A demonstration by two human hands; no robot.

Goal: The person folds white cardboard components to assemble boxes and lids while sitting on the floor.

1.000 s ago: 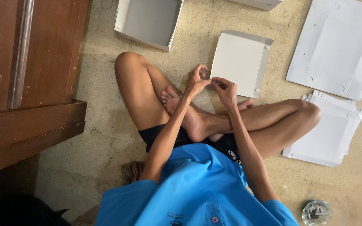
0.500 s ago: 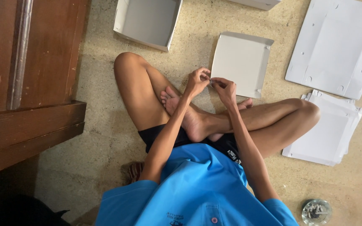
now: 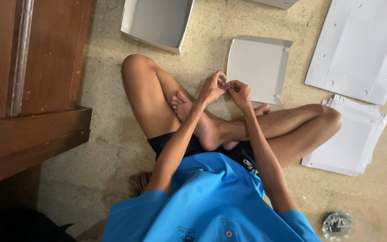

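Observation:
I sit cross-legged on a speckled stone floor. My left hand point(image 3: 212, 88) and my right hand point(image 3: 240, 92) meet just above my feet, fingertips pinched together on a tiny thing between them that is too small to make out. A partly folded white cardboard tray point(image 3: 258, 67) lies on the floor just beyond my hands, not touched by either.
An open white box point(image 3: 157, 21) sits at the far left. Flat white cardboard sheets point(image 3: 359, 49) lie at the far right, with a stack of them point(image 3: 350, 139) beside my right knee. A glass ashtray point(image 3: 337, 225) is near my right hip. Dark wooden furniture point(image 3: 27, 89) stands on the left.

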